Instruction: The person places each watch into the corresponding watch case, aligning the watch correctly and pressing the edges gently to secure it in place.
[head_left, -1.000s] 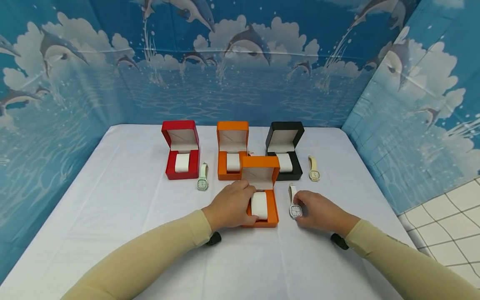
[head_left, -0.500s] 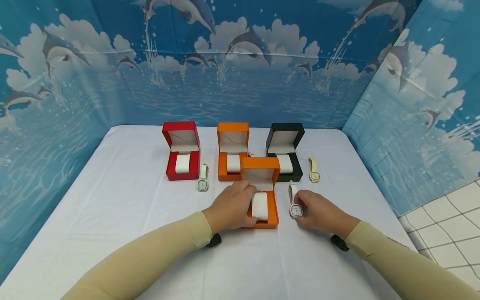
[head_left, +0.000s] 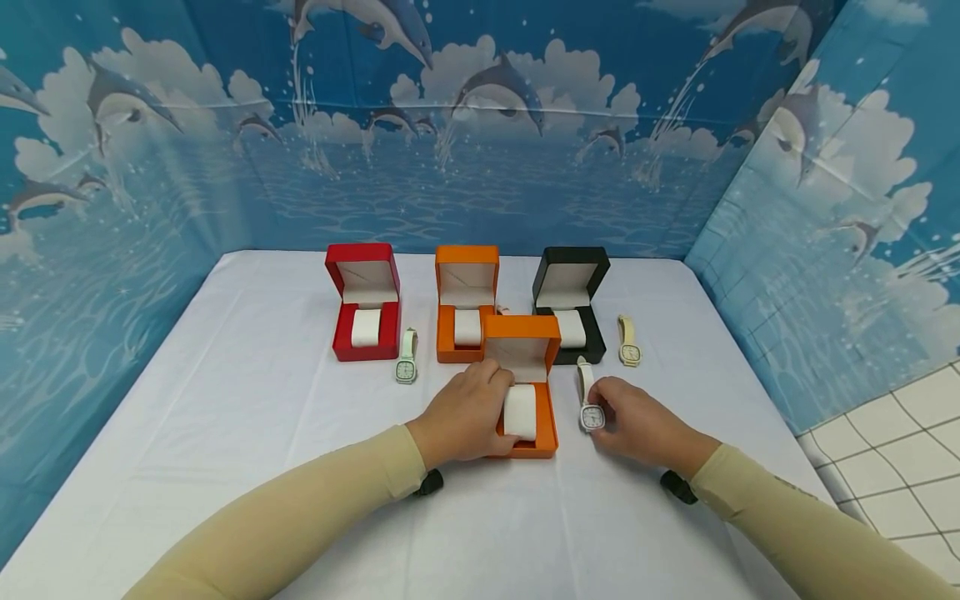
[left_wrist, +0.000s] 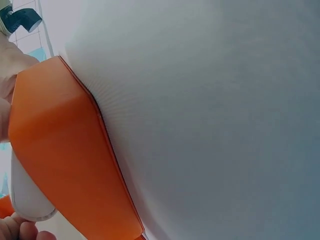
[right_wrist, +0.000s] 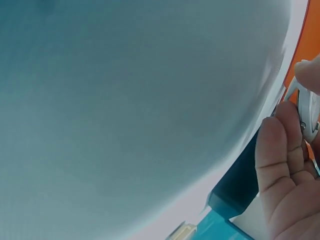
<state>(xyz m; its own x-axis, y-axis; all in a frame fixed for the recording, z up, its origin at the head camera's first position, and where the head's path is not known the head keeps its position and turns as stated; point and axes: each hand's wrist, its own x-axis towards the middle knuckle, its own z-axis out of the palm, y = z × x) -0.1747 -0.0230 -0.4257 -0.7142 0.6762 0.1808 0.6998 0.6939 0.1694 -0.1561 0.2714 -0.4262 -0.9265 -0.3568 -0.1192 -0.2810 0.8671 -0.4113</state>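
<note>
The left hand (head_left: 465, 412) grips an open orange box (head_left: 546, 421) — right of it, the right hand (head_left: 643, 422) pinches a white-strapped, square-faced watch (head_left: 592, 417) between thumb and fingers.

The right hand (right_wrist: 292, 182) pinches a pale watch (right_wrist: 306, 112).

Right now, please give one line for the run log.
left hand: holds front orange box | right hand: pinches white watch | cushion: bare
</note>
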